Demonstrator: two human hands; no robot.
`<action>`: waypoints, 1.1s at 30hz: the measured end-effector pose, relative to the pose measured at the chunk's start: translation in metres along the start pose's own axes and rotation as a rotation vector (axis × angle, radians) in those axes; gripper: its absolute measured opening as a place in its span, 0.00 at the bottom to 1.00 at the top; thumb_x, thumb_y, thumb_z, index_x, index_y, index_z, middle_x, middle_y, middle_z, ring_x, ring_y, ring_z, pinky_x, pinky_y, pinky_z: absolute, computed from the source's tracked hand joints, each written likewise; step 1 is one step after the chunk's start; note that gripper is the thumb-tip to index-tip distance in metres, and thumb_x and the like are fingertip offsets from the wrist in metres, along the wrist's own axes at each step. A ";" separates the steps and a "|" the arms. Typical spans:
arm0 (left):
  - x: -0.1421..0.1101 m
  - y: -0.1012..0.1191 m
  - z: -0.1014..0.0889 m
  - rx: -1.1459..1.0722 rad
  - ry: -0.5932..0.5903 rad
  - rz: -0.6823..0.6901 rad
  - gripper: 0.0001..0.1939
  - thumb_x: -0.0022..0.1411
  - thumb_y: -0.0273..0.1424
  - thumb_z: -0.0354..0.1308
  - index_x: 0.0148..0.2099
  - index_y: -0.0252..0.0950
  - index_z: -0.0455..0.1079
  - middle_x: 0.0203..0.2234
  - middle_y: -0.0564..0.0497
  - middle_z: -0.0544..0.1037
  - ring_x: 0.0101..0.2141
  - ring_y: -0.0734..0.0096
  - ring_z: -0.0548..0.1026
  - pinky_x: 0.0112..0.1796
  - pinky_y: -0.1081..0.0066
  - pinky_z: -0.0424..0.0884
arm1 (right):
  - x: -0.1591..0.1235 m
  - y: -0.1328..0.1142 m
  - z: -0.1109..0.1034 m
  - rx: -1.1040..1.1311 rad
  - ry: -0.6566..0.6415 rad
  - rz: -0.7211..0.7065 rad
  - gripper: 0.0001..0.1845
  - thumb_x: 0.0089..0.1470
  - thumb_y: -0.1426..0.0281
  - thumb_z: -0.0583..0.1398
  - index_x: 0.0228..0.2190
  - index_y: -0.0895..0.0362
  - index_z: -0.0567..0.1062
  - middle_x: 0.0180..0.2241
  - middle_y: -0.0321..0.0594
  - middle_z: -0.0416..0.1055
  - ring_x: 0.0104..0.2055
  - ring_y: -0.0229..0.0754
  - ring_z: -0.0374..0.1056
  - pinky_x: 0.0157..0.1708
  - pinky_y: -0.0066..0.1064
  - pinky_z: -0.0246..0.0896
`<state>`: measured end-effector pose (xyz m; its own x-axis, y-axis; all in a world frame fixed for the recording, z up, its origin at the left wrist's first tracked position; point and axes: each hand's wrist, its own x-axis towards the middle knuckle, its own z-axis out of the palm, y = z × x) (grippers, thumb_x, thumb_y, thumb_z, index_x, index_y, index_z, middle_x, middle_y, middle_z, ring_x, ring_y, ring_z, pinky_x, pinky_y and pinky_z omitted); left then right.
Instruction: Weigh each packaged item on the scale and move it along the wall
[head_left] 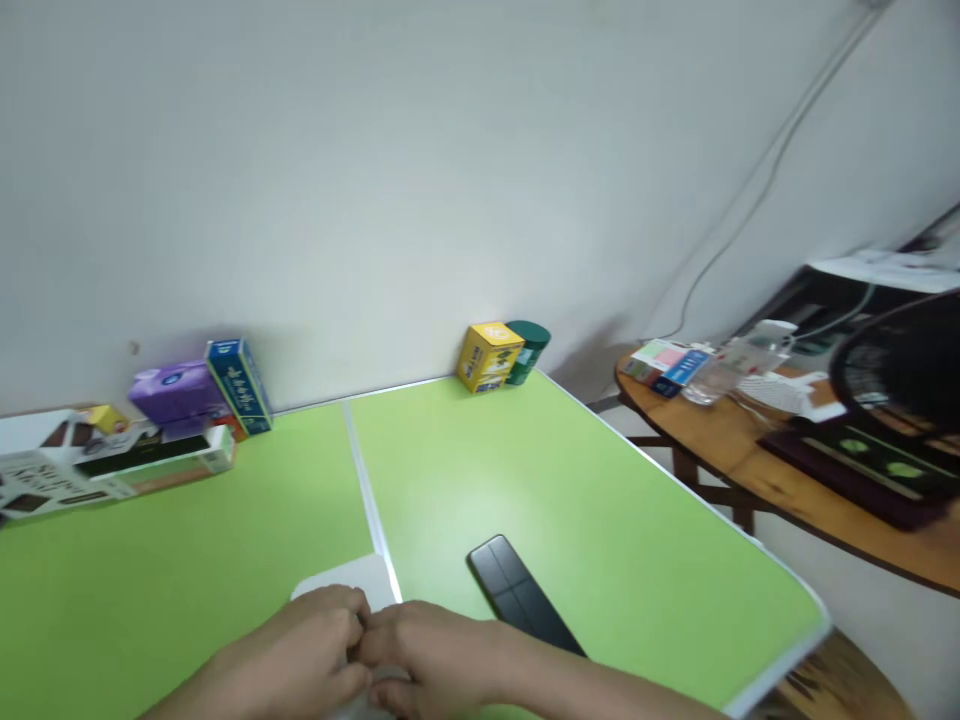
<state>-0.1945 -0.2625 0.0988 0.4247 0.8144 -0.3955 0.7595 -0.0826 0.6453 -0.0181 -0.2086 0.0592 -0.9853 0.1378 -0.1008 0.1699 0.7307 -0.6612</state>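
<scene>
White object (369, 575), left hand (319, 640) curled, touching right hand (431, 645)

Left hand (319, 640): back uppermost, fingers curled inward. Right hand (431, 645): directly right of the left hand, back uppermost, fingers bent, knuckles appearing to meet the left hand's fingers. Left forearm (217, 690): bare, angled back and leftward from the left hand. Right forearm (562, 668): bare, well right of the left hand. Fingertips partly hidden.
</scene>
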 end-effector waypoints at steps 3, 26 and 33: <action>0.051 0.015 -0.006 0.048 0.051 0.084 0.11 0.57 0.30 0.49 0.31 0.37 0.73 0.36 0.47 0.76 0.36 0.64 0.74 0.39 0.69 0.66 | -0.033 0.031 -0.017 0.223 0.198 0.090 0.08 0.52 0.72 0.56 0.35 0.59 0.74 0.35 0.40 0.74 0.35 0.38 0.69 0.36 0.27 0.64; 0.428 0.087 -0.104 0.246 0.694 0.254 0.26 0.55 0.22 0.58 0.55 0.33 0.58 0.65 0.37 0.44 0.65 0.49 0.34 0.61 0.52 0.45 | -0.111 0.305 -0.220 -0.646 1.007 0.741 0.30 0.48 0.81 0.50 0.55 0.63 0.63 0.62 0.56 0.51 0.67 0.55 0.39 0.60 0.52 0.42; 0.438 0.096 -0.101 0.137 0.665 0.358 0.26 0.44 0.27 0.67 0.43 0.36 0.58 0.62 0.35 0.45 0.60 0.44 0.55 0.54 0.52 0.60 | -0.136 0.310 -0.190 -0.537 1.191 0.558 0.24 0.49 0.76 0.53 0.50 0.58 0.66 0.59 0.55 0.50 0.63 0.58 0.48 0.56 0.53 0.52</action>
<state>0.0141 0.1443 0.0535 0.3032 0.8951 0.3269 0.7042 -0.4416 0.5559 0.1722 0.1263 0.0093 -0.2300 0.7628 0.6043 0.7768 0.5180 -0.3582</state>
